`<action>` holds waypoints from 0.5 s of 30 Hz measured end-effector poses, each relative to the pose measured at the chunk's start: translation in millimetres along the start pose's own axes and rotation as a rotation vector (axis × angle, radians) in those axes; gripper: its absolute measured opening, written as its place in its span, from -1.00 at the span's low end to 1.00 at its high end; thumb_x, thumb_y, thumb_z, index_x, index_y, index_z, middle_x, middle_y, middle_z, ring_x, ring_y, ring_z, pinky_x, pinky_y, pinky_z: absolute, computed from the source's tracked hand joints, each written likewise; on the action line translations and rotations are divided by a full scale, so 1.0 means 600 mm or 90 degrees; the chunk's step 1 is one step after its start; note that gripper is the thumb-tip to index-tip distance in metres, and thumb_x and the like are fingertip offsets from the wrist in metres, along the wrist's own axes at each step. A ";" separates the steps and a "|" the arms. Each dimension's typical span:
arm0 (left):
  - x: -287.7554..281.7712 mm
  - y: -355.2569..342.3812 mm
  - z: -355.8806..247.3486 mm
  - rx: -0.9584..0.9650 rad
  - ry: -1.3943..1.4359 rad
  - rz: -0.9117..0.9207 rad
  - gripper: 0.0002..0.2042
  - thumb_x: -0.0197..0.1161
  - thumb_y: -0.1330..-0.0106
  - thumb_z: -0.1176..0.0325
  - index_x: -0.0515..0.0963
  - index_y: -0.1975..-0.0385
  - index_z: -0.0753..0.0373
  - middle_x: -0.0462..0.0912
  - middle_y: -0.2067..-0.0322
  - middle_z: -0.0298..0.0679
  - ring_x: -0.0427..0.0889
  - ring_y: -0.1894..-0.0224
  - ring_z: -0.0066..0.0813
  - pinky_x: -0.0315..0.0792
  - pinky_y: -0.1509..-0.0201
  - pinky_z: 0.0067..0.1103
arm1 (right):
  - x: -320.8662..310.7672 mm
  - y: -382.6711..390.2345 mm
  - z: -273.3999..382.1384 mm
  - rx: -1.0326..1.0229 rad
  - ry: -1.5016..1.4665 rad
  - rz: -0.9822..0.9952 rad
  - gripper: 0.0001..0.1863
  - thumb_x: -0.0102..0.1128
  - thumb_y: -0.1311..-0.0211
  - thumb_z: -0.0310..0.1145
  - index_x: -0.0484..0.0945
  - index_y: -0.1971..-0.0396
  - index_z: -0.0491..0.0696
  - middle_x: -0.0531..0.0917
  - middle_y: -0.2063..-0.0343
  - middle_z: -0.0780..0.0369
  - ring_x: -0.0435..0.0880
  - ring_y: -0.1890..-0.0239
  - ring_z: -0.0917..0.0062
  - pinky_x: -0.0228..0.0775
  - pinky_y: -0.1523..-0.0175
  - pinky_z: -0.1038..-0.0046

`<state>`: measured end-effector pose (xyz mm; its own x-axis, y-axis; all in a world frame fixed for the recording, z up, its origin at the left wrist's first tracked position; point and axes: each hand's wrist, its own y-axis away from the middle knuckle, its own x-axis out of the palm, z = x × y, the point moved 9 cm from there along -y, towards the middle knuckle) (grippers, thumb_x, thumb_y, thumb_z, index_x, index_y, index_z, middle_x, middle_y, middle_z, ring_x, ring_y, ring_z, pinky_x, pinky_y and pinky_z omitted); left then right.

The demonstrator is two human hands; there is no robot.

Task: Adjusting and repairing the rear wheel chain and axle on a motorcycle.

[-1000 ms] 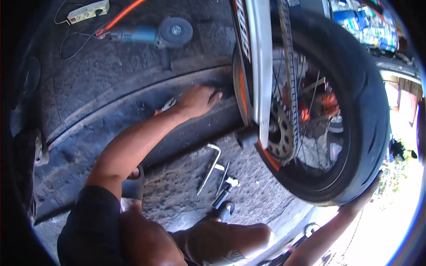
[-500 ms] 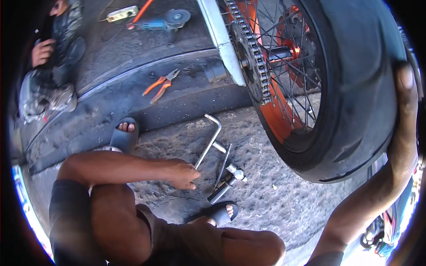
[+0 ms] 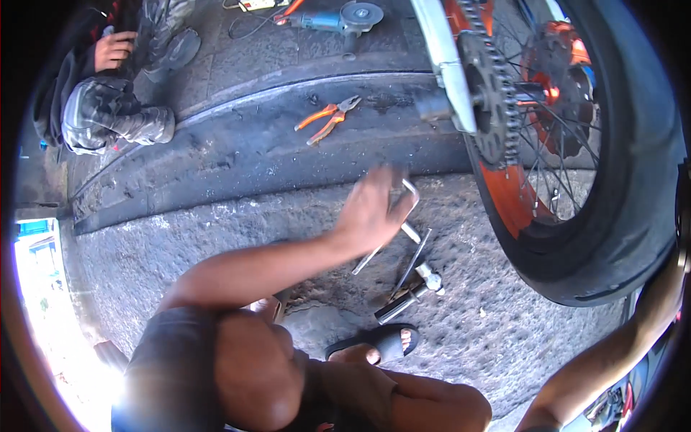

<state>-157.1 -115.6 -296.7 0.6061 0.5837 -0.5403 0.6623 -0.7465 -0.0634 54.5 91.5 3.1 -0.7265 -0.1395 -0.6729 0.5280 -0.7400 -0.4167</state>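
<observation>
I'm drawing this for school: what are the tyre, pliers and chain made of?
Tyre: probably rubber, dull black with faint grooves. Pliers: grey nose, likely steel, slightly shiny; smooth orange grips, perhaps plastic or rubber. Chain: probably steel, with glinting links.

Looks like rough, pitted grey concrete floor [image 3: 216, 237] up close. Turns into a dark, grimy strip [image 3: 237, 158], then hits a pale edge line [image 3: 288, 84] with darker paving [image 3: 245, 54] beyond. Gets totally blown-out light from a bright opening [image 3: 57, 302], lower left.
</observation>
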 end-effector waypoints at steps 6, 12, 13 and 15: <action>-0.025 -0.191 0.003 0.138 0.174 -0.072 -0.31 0.47 -0.18 0.16 0.32 -0.17 0.47 0.53 0.01 0.18 0.58 -0.07 0.03 0.48 -0.18 -0.26 | -0.101 0.068 -0.109 0.229 0.176 -0.145 -0.27 -0.26 -0.58 0.07 0.20 -0.38 -0.30 0.33 -0.36 0.07 0.27 -0.41 0.35 0.01 -0.47 0.31; -0.003 -0.215 0.032 0.032 0.546 0.049 -0.52 0.51 -0.17 0.34 0.48 -0.01 0.38 0.68 0.17 -0.02 0.71 0.08 -0.19 0.57 -0.04 -0.38 | -0.024 0.047 -0.025 0.222 -0.082 -0.296 -0.33 -0.25 -0.53 0.06 0.17 -0.44 -0.09 0.24 -0.43 0.13 0.19 -0.46 0.23 -0.09 -0.53 0.21; 0.010 -0.219 0.036 -0.008 0.628 0.092 -0.56 0.47 -0.21 0.35 0.49 -0.02 0.38 0.69 0.16 -0.05 0.71 0.08 -0.24 0.57 -0.04 -0.40 | -0.008 0.048 -0.029 0.270 -0.157 -0.383 -0.32 -0.22 -0.50 0.07 0.19 -0.43 -0.08 0.26 -0.41 0.11 0.23 -0.44 0.24 0.00 -0.51 0.20; 0.005 -0.235 0.039 0.020 0.602 0.073 -0.64 0.37 -0.31 0.34 0.53 -0.01 0.39 0.70 0.20 -0.11 0.70 0.12 -0.36 0.58 -0.02 -0.43 | 0.024 0.047 -0.001 0.280 -0.169 -0.398 -0.32 -0.21 -0.48 0.06 0.20 -0.42 -0.08 0.30 -0.39 0.11 0.27 -0.42 0.24 0.08 -0.48 0.18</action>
<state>-258.9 -15.9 -309.1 0.7805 0.5126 0.3578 0.5729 -0.8155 -0.0815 59.3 68.9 -19.0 -0.9394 0.2749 -0.2046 -0.1914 -0.9162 -0.3521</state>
